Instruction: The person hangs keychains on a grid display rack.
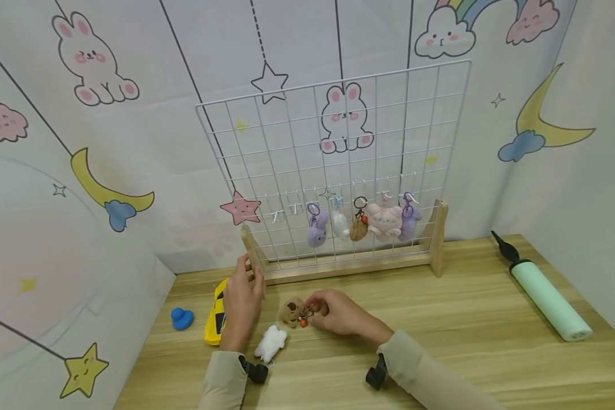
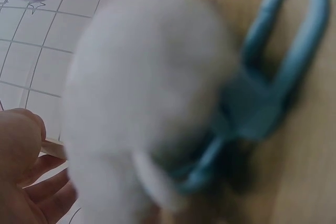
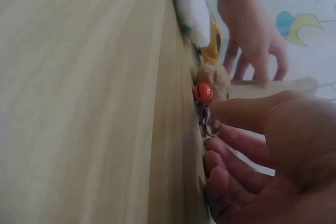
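Observation:
On the table lies a brown plush keychain [image 1: 291, 311] with a red bell [image 3: 203, 92]. My right hand [image 1: 338, 313] pinches its metal ring [image 3: 214, 128] between thumb and index finger, with the other fingers loosely bent beneath. Beside the left wooden foot [image 1: 253, 250] of the white wire grid rack [image 1: 333, 171], my left hand [image 1: 243, 302] has its fingertips right at the wood and its fingers relaxed. A white plush keychain [image 1: 271, 343] lies between the two wrists; its blue-green clasp [image 2: 286, 51] looms large and blurred in the left wrist view.
Several plush keychains, among them a purple one [image 1: 316, 230] and a pink one [image 1: 385, 221], hang from the rack's hooks. A yellow toy car [image 1: 215, 319] sits partly behind my left hand, with a blue rubber duck [image 1: 181, 318] farther left. A mint-green hand pump [image 1: 550, 299] lies at right.

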